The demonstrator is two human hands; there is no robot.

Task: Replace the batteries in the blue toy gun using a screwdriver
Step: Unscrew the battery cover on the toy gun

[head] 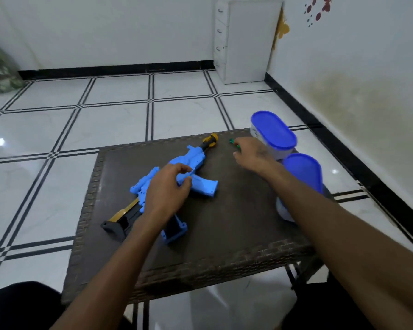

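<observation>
Your left hand (167,189) curls fingers round blue toy gun (191,160), pinning it flat mid-surface (236,210). Your right hand (253,154) reaches green screwdriver (233,142) near far edge; whether its fingers grip it, cannot tell.

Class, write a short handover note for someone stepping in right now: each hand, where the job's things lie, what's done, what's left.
Left hand rests on the toy gun, fingers curled over its body, on the table.
Right hand is at a green item, perhaps the screwdriver; grip unclear.
Two blue-lidded tubs stand at the right edge.
Done: nothing visibly opened.
Left: unscrew cover, swap batteries, close.
</observation>
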